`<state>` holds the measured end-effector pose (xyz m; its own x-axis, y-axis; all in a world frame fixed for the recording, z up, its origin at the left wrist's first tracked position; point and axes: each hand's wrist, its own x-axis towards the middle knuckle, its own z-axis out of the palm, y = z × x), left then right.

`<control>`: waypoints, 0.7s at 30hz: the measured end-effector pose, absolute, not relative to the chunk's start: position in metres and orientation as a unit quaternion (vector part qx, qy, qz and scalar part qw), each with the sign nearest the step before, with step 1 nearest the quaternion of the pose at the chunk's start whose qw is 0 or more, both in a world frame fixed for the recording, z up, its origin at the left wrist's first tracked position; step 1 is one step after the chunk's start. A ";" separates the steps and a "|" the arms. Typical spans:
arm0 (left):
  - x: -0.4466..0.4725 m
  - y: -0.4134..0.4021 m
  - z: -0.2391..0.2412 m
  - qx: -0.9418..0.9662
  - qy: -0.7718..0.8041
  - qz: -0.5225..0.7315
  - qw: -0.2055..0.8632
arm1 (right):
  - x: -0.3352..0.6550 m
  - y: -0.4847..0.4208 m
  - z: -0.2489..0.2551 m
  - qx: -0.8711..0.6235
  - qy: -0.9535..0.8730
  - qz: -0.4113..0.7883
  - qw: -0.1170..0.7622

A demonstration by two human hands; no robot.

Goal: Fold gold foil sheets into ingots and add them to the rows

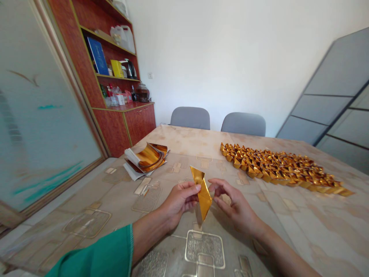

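My left hand [180, 198] pinched folded gold foil [204, 202] | right hand [235, 202] empty beside it | overtight pinching, I judged, risked creases

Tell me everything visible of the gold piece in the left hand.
The gold piece is shiny and foil-like, apparently folded paper, narrow and angular, with pointed ends and a flared upper part. It slants, lower tip downward, over the patterned tablecloth. The left grip pinches its left side; the right grip is open beside its right edge, seemingly without touching.
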<state>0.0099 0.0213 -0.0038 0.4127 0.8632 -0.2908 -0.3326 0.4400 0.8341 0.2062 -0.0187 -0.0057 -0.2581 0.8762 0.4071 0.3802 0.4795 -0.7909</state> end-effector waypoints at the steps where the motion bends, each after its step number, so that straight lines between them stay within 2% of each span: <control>1: 0.010 0.021 -0.004 0.347 0.373 0.383 0.770 | 0.207 -0.019 -0.004 -0.407 -0.772 0.254 0.417; 5: 0.011 0.017 -0.005 0.330 0.369 0.349 0.796 | 0.206 -0.019 -0.001 -0.348 -0.840 0.195 0.369; 11: 0.010 0.015 -0.004 0.333 0.369 0.333 0.802 | 0.211 -0.017 0.001 -0.330 -0.854 0.101 0.389; 17: 0.010 0.016 -0.004 0.369 0.374 0.358 0.772 | 0.214 -0.021 0.004 -0.351 -0.862 0.024 0.365; 21: 0.013 0.014 -0.005 0.411 0.376 0.390 0.733 | 0.213 -0.022 0.005 -0.347 -0.879 0.017 0.328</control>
<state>0.0133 0.0142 -0.0046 0.4125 0.8813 -0.2307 -0.2628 0.3576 0.8962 0.2125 -0.0219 0.0049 -0.5450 0.6201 0.5643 0.5984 0.7591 -0.2562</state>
